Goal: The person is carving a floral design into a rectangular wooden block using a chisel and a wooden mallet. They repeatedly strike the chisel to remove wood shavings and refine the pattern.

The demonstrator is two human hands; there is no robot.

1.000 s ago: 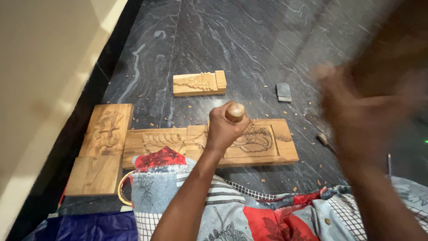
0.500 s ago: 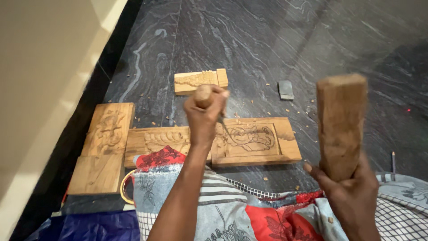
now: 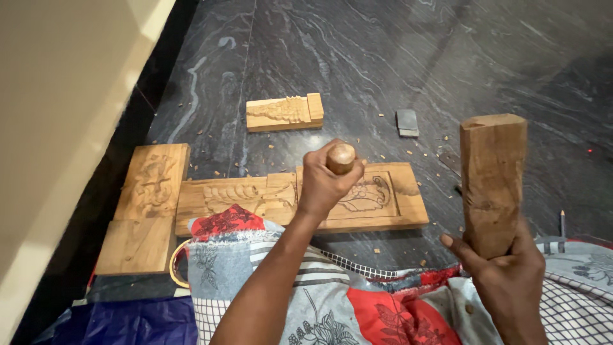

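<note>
Item 1, left hand [image 3: 322, 185]: I see it closed in a fist around a chisel [image 3: 340, 158], of which only the rounded wooden handle top shows above the knuckles. The blade is hidden behind the hand; I cannot tell where its edge meets the wood.

Item 2, right hand [image 3: 504, 275]: wrapped tight around the lower end of a wooden mallet [image 3: 491, 179], a squared block held upright, well apart from the chisel. The wrist runs out of the frame at the bottom.

Item 3, long carved panel [image 3: 377, 198]: lies flat on the floor directly under the left hand, with scroll and leaf relief. Its middle is covered by the fist, its near edge partly by cloth.

Item 4, second carved board [image 3: 150, 185]: left of the panel, touching its end; the figure cut in it is too faint for me to read. A plain board [image 3: 134, 246] lies against its near end.

Item 5, small carved block [image 3: 284, 112]: farther away on the dark stone floor [image 3: 383, 51], apart from the rest.

Item 6, small grey flat piece [image 3: 407, 121]: kind not clear to me.

Item 7, pencil [image 3: 562, 222]: at the right, beside the mallet.

Item 8, patterned cloth [image 3: 357, 300]: over the lap, cut off by the lower edge.

Item 9, wood chips: scattered around the panel.
</note>
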